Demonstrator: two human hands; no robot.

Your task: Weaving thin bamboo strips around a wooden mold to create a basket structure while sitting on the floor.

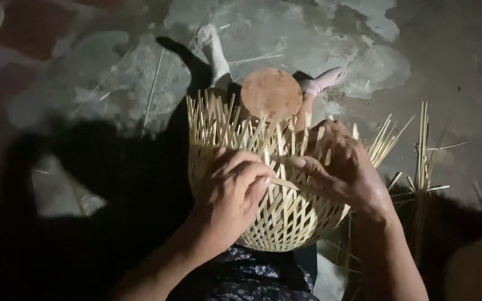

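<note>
Both hands were on the half-woven bamboo basket, which lay tipped on the person's lap with its open rim pointing away. The left hand was curled over the woven wall, its fingers pressed together and bearing down on the lattice; whether it also trapped a strip underneath could not be told. The right hand was closed in a pinch, thumb and forefinger on one thin flat strip that ran across the weave toward the left fingers.

Above the hands the unwoven stakes stood free in a ragged fringe around the rim, some splaying to the right. Beyond them sat a round brownish disc, seemingly just behind the rim; its kind was unclear. A foot in a pale sandal showed past it on the cracked concrete floor.

A loose bundle of spare strips lay to the right, near the right forearm. Light was poor; much of the left side was in shadow.

Judgement on working this strip well: keep the left hand firm on the finished rows so the lattice does not spring open, hold the strip flat rather than twisted while it passes between stakes, and draw it snug against the row below without kinking it.
</note>
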